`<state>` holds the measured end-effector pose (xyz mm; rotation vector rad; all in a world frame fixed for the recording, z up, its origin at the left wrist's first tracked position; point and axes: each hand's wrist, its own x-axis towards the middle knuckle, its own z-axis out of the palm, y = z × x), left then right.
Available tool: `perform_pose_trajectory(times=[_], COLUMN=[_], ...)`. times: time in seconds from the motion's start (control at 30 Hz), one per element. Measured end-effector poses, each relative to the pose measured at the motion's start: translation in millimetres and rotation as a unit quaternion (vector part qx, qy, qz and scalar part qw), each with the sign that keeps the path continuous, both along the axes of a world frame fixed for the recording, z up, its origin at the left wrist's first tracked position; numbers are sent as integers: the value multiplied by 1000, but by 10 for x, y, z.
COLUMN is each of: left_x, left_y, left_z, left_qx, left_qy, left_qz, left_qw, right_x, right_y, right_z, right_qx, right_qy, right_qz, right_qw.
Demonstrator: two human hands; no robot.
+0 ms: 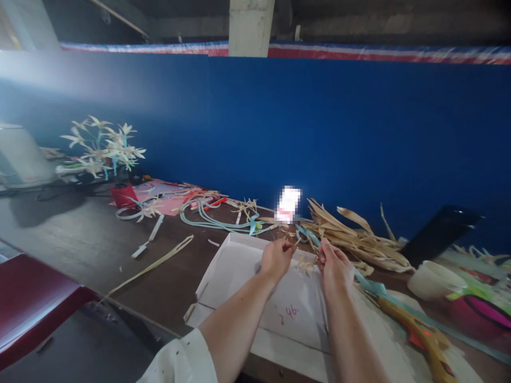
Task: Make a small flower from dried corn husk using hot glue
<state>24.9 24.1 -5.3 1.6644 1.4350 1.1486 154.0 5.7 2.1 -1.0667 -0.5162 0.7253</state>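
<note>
Over a shallow white cardboard tray (239, 276) on the dark brown table (80, 239), I hold a small pale tuft of dried straw-coloured leaf strips (306, 263) between both hands. My left hand (277, 259) is closed, fingertips pinching one thin end of the tuft; my right hand (334, 264) is closed too, pinching the other side, where a light blue ribbon strip (308, 234) curls up just beyond the fingers. The piece looks, to my eye, only partly shaped: a short frayed bundle, not yet spread into petals. Just past my right hand lies a loose heap of long dried tan leaves (359, 236), seemingly unworked stock. Far left on the table stands a spray of cream leaf-strip flowers on teal stems (104, 146), which look finished. Between them lie coiled pale green cords (211, 218) and scattered trimmings. Orange-handled scissors (423, 332) lie beside my right forearm, near a cream bowl (435, 279).
</note>
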Motion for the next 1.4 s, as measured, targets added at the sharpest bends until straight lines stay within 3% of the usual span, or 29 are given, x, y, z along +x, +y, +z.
perform_pose_trajectory(times=[0.4, 0.73, 0.93, 1.13, 1.4], left_x=[-4, -4, -6, -8, 2], left_y=[-23, -51, -63, -84, -83], left_z=[22, 34, 24, 34, 10], left_qx=[9, 31, 62, 77, 85], left_qy=[-2, 34, 65, 71, 80], left_qz=[-17, -11, -20, -26, -24], left_qw=[1000, 999, 996, 994, 993], right_x=[-50, -70, -54, -7, -3], right_y=[-1, 1, -2, -26, -45], right_z=[-43, -34, -65, -32, 40], right_qx=[-62, -72, -87, -115, -133], right_qy=[-36, -40, -159, -338, -429], right_qz=[65, 108, 97, 33, 19], right_qw=[995, 991, 979, 933, 893])
